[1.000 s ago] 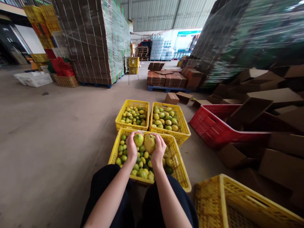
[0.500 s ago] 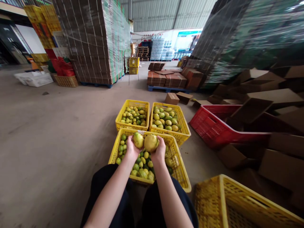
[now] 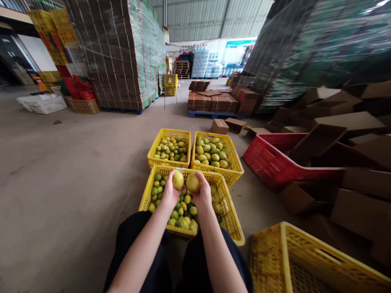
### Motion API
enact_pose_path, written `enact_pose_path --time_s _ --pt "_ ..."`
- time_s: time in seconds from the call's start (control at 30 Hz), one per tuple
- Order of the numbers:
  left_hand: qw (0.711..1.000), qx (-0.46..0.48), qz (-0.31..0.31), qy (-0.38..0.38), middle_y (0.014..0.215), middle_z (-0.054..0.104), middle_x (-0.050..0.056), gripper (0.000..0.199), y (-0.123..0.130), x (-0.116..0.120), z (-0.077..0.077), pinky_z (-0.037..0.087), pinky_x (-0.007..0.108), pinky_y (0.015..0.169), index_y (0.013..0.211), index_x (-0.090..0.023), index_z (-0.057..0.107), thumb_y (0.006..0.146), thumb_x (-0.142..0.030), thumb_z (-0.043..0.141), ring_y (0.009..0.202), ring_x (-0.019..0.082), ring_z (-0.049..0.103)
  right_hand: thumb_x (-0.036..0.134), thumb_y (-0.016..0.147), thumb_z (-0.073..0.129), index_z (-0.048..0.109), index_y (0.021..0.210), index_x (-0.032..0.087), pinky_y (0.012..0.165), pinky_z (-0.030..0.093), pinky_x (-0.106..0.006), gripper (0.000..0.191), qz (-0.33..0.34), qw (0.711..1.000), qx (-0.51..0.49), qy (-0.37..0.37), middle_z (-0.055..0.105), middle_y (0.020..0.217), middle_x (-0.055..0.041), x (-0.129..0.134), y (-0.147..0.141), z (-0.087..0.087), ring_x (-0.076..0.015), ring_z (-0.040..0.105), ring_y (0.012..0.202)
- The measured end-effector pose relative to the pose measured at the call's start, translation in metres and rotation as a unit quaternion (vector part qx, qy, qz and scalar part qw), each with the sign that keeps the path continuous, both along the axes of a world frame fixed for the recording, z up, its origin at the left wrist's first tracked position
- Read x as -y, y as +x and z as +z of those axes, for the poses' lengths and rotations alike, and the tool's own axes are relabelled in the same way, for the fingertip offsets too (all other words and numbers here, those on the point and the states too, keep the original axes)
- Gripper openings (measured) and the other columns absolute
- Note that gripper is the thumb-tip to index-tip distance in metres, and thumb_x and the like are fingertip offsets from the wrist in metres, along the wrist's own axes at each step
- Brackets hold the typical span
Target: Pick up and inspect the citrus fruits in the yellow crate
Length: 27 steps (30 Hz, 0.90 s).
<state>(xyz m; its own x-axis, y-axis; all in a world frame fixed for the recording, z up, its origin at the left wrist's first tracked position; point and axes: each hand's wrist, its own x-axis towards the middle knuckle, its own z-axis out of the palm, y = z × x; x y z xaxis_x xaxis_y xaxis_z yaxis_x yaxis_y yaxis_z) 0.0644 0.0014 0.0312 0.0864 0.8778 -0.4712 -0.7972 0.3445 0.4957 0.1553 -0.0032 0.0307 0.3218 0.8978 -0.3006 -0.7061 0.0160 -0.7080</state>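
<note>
Bare and slightly apart, the left hand [image 3: 171, 192] and the right hand [image 3: 204, 193] each curl around one fruit, thumbs laid along the outer sides and the other fingers mostly hidden beneath. Under them, on the concrete floor [image 3: 76, 183], sits the near yellow crate [image 3: 230, 221], a slatted plastic box holding many loose fruits [image 3: 182, 223], from deep green to yellow, gathered mainly in its left and middle parts; the slats of its right wall are plainly visible. Just beyond its far edge stand two more yellow crates side by side: the far left crate [image 3: 171, 163] carries smaller green and yellow fruits, and the far right crate [image 3: 231, 175] carries larger, paler ones. Off to the right, a red crate [image 3: 265, 162] has a tilted carton [image 3: 320, 140] leaning over its side, with further loose cartons [image 3: 354, 211] heaped around it. At the lower right corner another yellow crate [image 3: 268, 254] is only partly in view. As for the held pair, the left fruit [image 3: 178, 179] rests in the left hand and the right fruit [image 3: 193, 182], rounder and duller yellow, in the right; they face each other across a narrow gap, above the far part of the near yellow crate.
</note>
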Motion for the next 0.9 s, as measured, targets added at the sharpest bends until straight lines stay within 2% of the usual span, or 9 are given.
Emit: enact_pose_path --time_s 0.1,0.23,0.43,0.9 --pt "1.0 -0.006 -0.004 0.015 0.066 0.061 0.003 0.019 -0.001 0.001 0.003 0.043 0.019 0.046 0.078 -0.014 0.059 0.073 -0.032 0.061 0.055 0.012 0.059 0.028 0.062 0.066 0.055 0.077 0.017 0.045 0.049 -0.024 0.021 0.03 0.997 -0.061 -0.042 0.062 0.059 0.0028 0.004 0.003 0.009 -0.0125 0.058 0.047" --pt "1.0 0.015 -0.02 -0.001 0.066 0.06 0.004 0.027 -0.003 0.002 0.005 0.04 0.016 0.036 0.078 -0.013 0.059 0.075 -0.039 0.057 0.053 0.012 0.058 0.032 0.068 0.059 0.053 0.077 0.019 0.046 0.052 -0.028 0.017 0.048 0.991 -0.104 -0.073 0.061 0.057 0.0017 0.008 0.006 0.015 -0.0146 0.059 0.047" --pt "0.999 0.027 -0.037 -0.019 0.056 0.057 0.004 0.036 -0.002 0.005 0.007 0.045 0.02 0.04 0.079 -0.01 0.061 0.077 -0.046 0.053 0.047 0.012 0.055 0.036 0.07 0.054 0.053 0.076 0.019 0.043 0.052 -0.031 0.019 0.066 0.985 -0.118 -0.109 0.059 0.052 0.0005 0.007 0.008 0.013 -0.017 0.059 0.045" --pt "0.997 0.067 -0.032 -0.019 0.058 0.059 0.004 0.035 -0.008 0.003 0.006 0.044 0.02 0.042 0.076 -0.011 0.06 0.078 -0.045 0.051 0.05 0.012 0.056 0.035 0.071 0.051 0.055 0.077 0.018 0.045 0.052 -0.031 0.018 0.065 0.983 -0.126 -0.113 0.061 0.052 -0.0018 0.007 0.008 0.014 -0.0188 0.061 0.048"
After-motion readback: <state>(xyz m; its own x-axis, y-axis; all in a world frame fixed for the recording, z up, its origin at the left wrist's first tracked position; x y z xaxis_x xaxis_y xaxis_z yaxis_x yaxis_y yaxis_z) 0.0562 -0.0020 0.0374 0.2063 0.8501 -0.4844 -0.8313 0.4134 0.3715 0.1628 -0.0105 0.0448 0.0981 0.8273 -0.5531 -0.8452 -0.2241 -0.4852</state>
